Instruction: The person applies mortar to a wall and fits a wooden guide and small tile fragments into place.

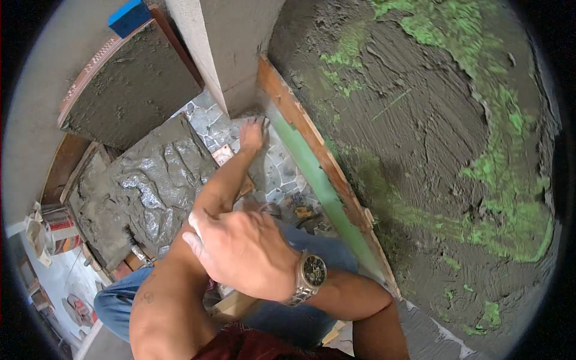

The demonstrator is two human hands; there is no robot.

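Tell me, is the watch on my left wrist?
No, the silver watch circles the wrist of your right hand.

A bright blue rectangular block (129, 18) sits at the upper left. Down that side stands a red-and-white cylindrical container (62, 231). A small yellow object (304, 212), kind unclear, lies near the centre.

My left hand (252, 137) reaches toward the stone-patterned floor (281, 171) near the foot of the grey pillar (246, 66); whether its fingers hold anything I cannot tell. My right hand (243, 255), a metal watch (314, 271) on its wrist, crosses over my left arm, fingertips hidden. Wet mortar (150, 180) spreads at my left; a wooden board (291, 107) edges the mortar-smeared green surface (420, 138) at my right.
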